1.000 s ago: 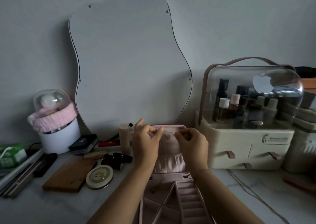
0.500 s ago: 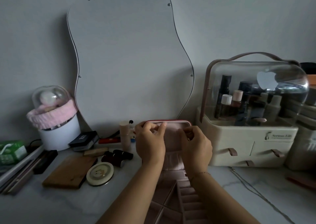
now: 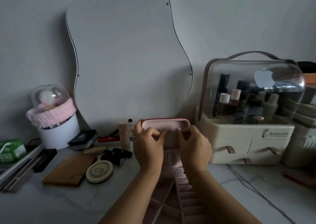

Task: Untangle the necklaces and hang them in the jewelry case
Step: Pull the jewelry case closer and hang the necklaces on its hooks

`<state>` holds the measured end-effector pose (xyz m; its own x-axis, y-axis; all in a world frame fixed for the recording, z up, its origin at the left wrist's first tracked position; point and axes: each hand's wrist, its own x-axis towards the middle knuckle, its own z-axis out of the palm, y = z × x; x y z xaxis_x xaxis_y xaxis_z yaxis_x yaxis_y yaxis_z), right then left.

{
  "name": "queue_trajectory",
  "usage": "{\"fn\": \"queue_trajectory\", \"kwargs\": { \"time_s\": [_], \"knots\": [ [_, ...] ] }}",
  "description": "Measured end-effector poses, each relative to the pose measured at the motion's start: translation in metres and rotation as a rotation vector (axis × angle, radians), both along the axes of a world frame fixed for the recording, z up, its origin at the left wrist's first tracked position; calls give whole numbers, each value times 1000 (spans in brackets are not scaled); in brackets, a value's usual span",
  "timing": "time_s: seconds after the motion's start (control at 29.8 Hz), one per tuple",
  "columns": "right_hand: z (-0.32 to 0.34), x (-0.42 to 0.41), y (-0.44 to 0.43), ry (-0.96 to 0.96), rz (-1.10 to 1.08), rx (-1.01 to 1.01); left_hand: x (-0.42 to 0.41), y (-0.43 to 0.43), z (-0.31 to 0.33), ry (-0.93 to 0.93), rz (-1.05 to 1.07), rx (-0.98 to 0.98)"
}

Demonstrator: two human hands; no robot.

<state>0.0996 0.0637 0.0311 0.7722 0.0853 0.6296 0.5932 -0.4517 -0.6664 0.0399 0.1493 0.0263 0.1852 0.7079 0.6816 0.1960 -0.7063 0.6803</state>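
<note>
Cosmetic organiser [image 3: 248,138] is marked "Serious Life", with a white apple sticker [image 3: 263,78] on its dome. Jewelry case [image 3: 171,122] stands open on the table [image 3: 51,205], lid upright. Left hand [image 3: 148,148] and right hand [image 3: 196,148] are at the lid's inner top, fingers pinched together. Cannot tell what they hold; no necklace can be made out. One second ago the left fingers were raised; they are now curled in.

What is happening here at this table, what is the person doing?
A person has both hands up at the raised lid of an open pink jewelry case on the table. The left hand and right hand are close together near the lid's top edge, fingers curled as if working something small. What they hold is too fine to see. The case's compartments lie open below the forearms.
</note>
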Motion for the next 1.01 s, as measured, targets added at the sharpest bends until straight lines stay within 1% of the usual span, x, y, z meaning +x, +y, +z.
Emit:
{"fn": "queue_trajectory", "kwargs": {
  "time_s": [0.1,0.17,0.27,0.4,0.44,0.57,0.67,0.74,0.77,0.84,0.91,1.01],
  "knots": [
    [-5,3,-12,78,94,-89,-11,3,-10,110,-64,45],
    [-6,3,-22,120,202,-133,-22,4,-18,178,-126,29],
    [-3,-1,-34,240,405,-135,-40,1,-28,204,-218,-17],
    [6,-15,-42,611,703,-69,-56,-8,-39,165,-346,-77],
    [7,-18,-43,675,750,-53,-59,-10,-41,157,-360,-87],
    [3,-29,-41,796,863,-44,-65,-16,-45,165,-366,-74],
    [-1,-34,-39,882,969,63,-66,-16,-44,193,-373,-94],
    [-2,-34,-42,937,1004,166,-66,-16,-42,176,-387,-98],
    [-3,-34,-45,958,1009,207,-67,-17,-41,159,-403,-110],
    [-6,-33,-52,937,977,216,-68,-18,-37,141,-442,-144],
    [-10,-33,-60,870,913,183,-64,-15,-34,171,-464,-180],
    [-15,-38,-70,788,855,144,-50,-7,-32,244,-439,-242]
  ]
}}
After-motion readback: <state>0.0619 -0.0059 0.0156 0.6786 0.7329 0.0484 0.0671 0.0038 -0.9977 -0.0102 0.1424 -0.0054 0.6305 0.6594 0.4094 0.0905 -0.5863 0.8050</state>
